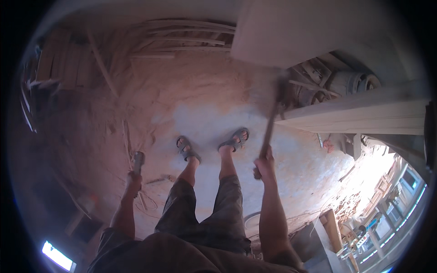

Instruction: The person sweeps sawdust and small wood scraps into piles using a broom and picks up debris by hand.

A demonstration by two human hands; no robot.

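Right hand (265,167) clamps a long-handled tool (269,131) (far end blurred); left hand (134,179) clasps a grey object (138,159).

**Room interior, unevenly lit**

Brown floor (159,93), paler at centre; wooden strips (189,40) lie at the far side, boards (63,66) at far left. A bright rectangular opening (58,256) shows near left; strong light (366,175) floods the right.
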